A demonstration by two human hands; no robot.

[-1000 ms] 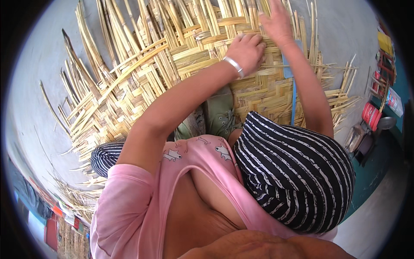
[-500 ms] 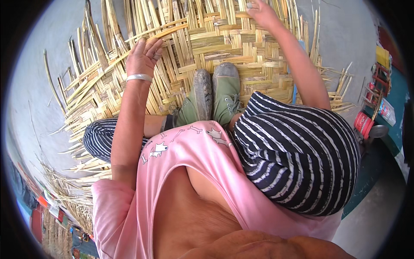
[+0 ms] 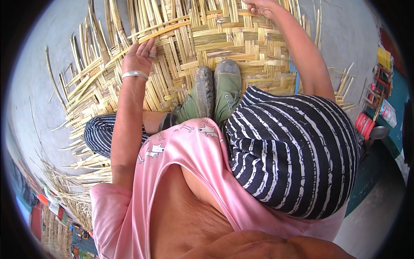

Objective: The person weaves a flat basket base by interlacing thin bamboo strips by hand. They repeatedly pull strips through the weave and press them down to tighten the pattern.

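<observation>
A partly woven mat of flat, yellow-tan split cane strips (image 3: 215, 41) spreads in front of me, with loose strip ends at its far and left edges. My left hand (image 3: 139, 57), a pale bangle (image 3: 135, 74) on its wrist, lies on the left part of the weave. Its fingers stretch out against a long yellow crosswise strip (image 3: 161, 31). At the top edge of the picture my right hand (image 3: 262, 7) has its fingers curled in at the weave. Whatever lies between those fingers is hidden.
My green shoes (image 3: 227, 86) stand on the mat. A blue strip (image 3: 297, 82) shows at its right side. Farther right are a red container (image 3: 364, 124), a metal cup (image 3: 379, 132) and a plastic packet (image 3: 388, 113). Loose cane ends (image 3: 71, 194) lie at lower left.
My right hand has moved slightly up, its fingers now curled in. My left hand has shifted a little left and down along the strip.
</observation>
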